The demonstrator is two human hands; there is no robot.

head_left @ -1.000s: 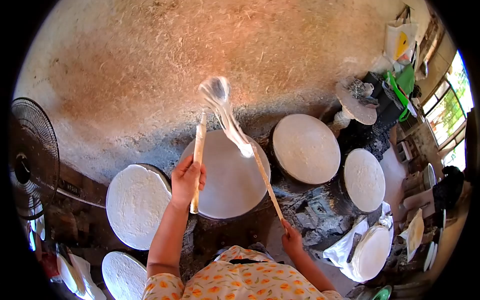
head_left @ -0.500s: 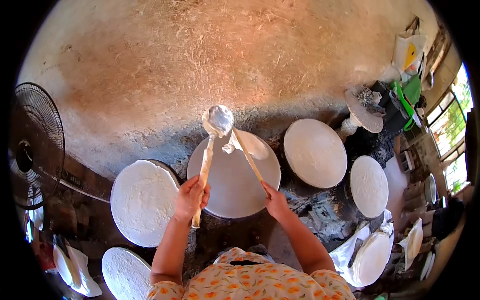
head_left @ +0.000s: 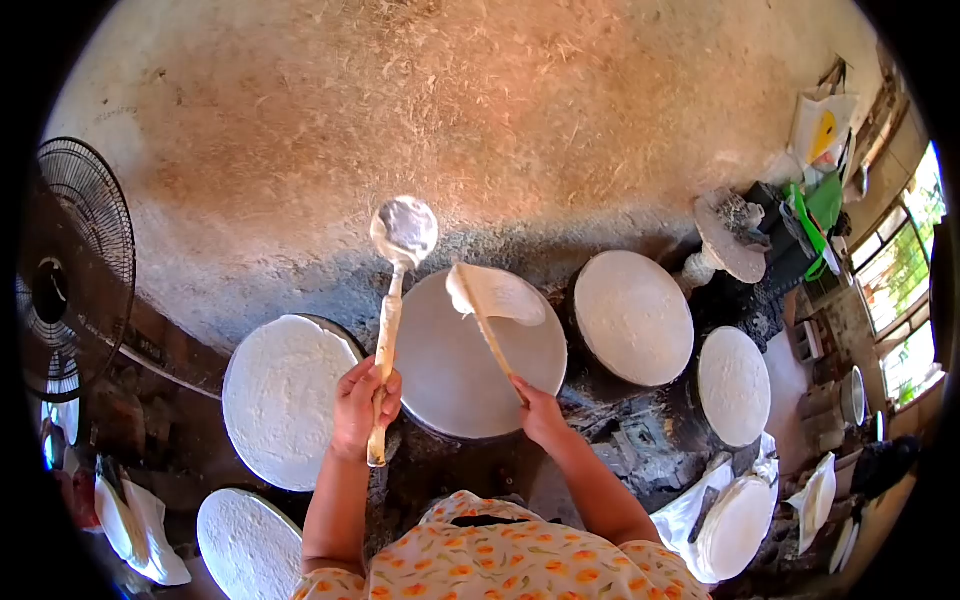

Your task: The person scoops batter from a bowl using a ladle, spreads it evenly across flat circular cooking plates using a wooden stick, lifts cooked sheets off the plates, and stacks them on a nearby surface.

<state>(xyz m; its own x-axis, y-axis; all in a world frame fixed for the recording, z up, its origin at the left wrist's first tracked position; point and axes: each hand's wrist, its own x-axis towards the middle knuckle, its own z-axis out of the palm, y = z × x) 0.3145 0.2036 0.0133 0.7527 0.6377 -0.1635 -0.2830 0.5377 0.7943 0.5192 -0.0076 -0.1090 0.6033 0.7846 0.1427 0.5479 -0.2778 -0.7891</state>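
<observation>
In the head view, my left hand [head_left: 367, 405] is wrapped round the handle of a ladle [head_left: 388, 320]. Its bowl, coated with white batter, is held up to the left over the far edge of a round griddle [head_left: 430, 370]. My right hand [head_left: 540, 412] grips a thin wooden stick, a spreader [head_left: 490, 338] whose far end is white with batter. That end is at the left side of a patch of white batter [head_left: 512, 298] on the far part of the griddle. Whether it presses on the surface I cannot tell.
Round white-covered griddles stand to the left [head_left: 285, 405] and right [head_left: 635, 318], with a smaller white-covered round [head_left: 735, 385] beyond. A stack of white rounds [head_left: 735, 530] lies lower right. A fan [head_left: 75, 270] stands at left, before a mud-coloured wall [head_left: 420, 110].
My left hand has moved the ladle left, away from above the batter, and its bowl looks less full. My right hand has shifted slightly left, and the spreader's end now shows at the batter.
</observation>
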